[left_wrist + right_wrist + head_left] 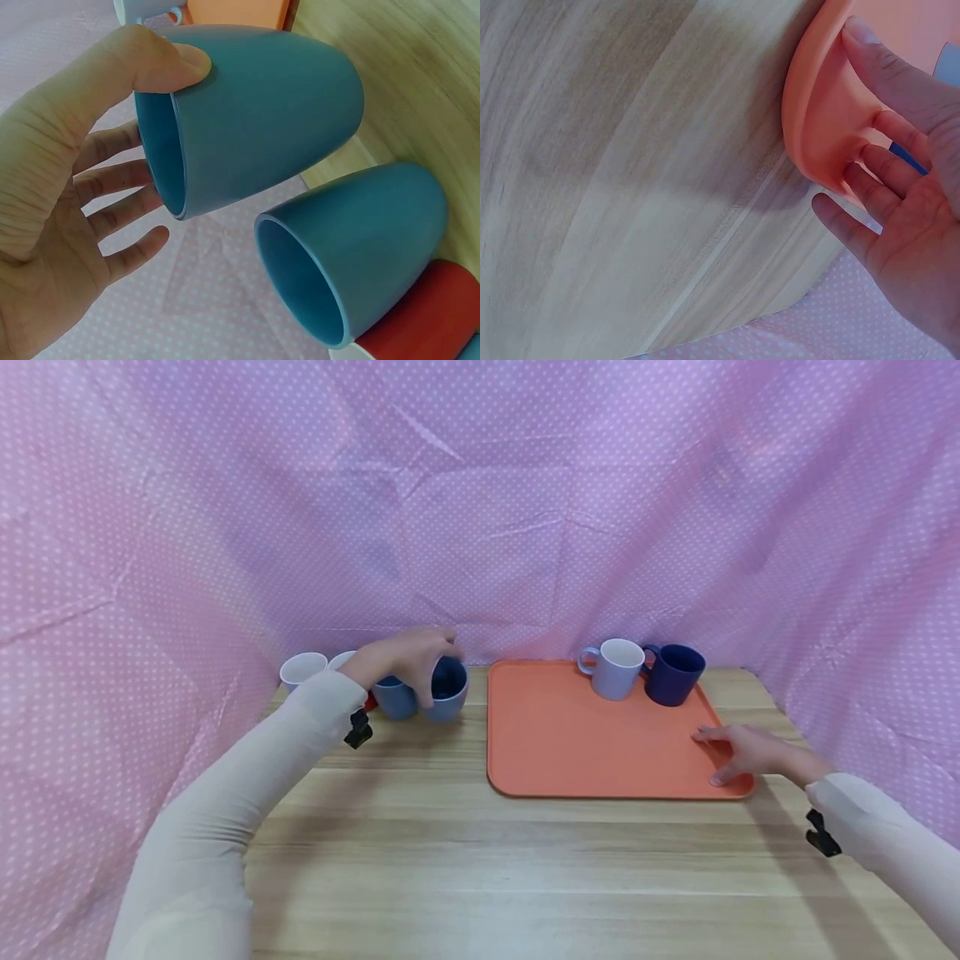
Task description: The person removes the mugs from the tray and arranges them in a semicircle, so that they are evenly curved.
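The head view is showing a smooth, rounded, blue-grey cup (pixel 448 702) near the far edge of the wood-grained bench (pixel 480 868), just left of a flat, rectangular, orange tray (pixel 585 743). Gripping this cup seems to be the step in hand; the next move is probably calling for a steady hold and a lift clear of the matching cup (pixel 360 247) just beside it. The left hand (pixel 411 660) is holding the cup across its mouth, spread to its width, the thumb pressing the outer wall by the rim, several fingertips hiding behind the far side. Whether the base is touching the bench, I cannot tell. The right hand (pixel 750 750) is lying at the tray's near right corner, fingers loosely spread, thumb inside the rim, grasping nothing.
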The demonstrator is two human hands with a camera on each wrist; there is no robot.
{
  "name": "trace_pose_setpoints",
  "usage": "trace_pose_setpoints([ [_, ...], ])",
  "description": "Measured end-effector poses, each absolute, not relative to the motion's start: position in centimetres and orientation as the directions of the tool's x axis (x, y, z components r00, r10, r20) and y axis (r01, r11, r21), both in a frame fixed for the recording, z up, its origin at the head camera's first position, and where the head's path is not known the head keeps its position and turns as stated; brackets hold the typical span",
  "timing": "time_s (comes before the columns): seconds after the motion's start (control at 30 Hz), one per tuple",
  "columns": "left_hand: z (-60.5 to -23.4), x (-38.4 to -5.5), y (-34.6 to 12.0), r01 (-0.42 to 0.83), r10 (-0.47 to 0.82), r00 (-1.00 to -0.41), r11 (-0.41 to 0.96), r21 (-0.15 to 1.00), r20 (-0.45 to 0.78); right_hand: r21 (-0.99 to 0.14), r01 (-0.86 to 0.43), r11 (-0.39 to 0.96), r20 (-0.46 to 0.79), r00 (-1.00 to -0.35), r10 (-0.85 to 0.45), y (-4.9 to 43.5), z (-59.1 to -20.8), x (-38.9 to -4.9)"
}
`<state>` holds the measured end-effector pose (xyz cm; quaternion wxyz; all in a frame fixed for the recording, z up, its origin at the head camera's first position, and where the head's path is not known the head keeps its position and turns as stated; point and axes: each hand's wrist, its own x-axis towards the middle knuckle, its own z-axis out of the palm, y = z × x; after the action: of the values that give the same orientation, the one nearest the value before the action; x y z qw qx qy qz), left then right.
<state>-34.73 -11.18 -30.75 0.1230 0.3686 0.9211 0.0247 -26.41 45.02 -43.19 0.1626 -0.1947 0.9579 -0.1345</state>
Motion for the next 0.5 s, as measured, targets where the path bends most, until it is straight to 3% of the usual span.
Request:
trace_pose_setpoints([
  [0.23,-31.3,-34.5,-11.4,0.65,0.665,-0.702,0.745,0.153,-0.257,-0.305,-0.333,0.892,-0.253,-0.875,-0.413,44.9,-43.1,-26.4],
  [0.5,-32.3,-34.7,-12.0,0.676,0.688,-0.662,0.719,0.162,-0.297,-0.304,-0.332,0.893,-0.252,-0.876,-0.411,44.9,-43.2,-26.3],
])
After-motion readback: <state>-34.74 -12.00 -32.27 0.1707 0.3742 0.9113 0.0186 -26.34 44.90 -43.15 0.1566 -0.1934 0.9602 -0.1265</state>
